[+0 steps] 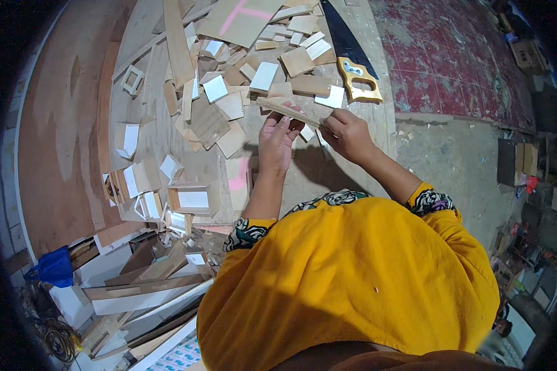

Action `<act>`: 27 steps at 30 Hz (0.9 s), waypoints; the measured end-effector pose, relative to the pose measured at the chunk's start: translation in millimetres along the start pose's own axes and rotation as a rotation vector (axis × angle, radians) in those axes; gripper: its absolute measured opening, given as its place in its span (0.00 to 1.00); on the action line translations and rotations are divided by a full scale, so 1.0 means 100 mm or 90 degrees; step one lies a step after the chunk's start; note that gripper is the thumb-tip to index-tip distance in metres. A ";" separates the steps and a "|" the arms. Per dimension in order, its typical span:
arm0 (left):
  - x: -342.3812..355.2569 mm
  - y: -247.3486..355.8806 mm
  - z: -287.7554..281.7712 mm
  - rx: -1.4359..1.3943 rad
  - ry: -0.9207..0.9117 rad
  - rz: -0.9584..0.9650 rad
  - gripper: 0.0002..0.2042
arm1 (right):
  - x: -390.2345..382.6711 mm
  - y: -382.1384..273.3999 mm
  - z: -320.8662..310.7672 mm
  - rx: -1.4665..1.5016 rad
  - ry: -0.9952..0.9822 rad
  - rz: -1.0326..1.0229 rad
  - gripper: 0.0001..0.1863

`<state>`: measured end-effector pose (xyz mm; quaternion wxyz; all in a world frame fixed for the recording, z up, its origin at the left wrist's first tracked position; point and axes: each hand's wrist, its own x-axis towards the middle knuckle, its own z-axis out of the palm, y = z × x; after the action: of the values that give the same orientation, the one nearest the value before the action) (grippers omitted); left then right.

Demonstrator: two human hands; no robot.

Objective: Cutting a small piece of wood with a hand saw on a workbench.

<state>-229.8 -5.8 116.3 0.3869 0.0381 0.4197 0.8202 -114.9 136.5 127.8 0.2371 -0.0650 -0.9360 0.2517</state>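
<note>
My left hand and my right hand hold a narrow piece of wood between them, above the littered worktop. The left fingers and thumb grip it from below near its middle, and the right hand pinches its right end. Beyond the hands lie many loose wood offcuts, some bare and some faced in white. A handsaw with a yellow handle and a dark blade rests to the far right of them. What lies directly under the held piece is partly hidden by my hands and their shadow.
Small box-like wooden frames stand at the worktop's left. A large brown board runs along the left side. Scrap boards and a blue bag are heaped at the lower left. Red flooring spreads at the far right, with cardboard boxes nearby.
</note>
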 end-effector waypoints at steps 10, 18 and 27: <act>0.08 -0.04 -0.17 0.059 0.050 0.057 0.16 | -0.10 0.12 0.38 0.653 -0.253 0.344 0.06; 0.03 0.04 -0.15 -0.011 0.005 -0.026 0.13 | -0.06 0.14 0.34 1.065 -0.464 0.579 0.09; -0.04 -0.10 -0.11 0.060 0.070 0.005 0.10 | 0.26 -0.06 0.22 0.482 -0.147 0.186 0.16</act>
<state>-225.3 -11.8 103.0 0.3581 0.0126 0.4782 0.8018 -148.8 127.5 124.8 0.0993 -0.0769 -0.7788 0.6145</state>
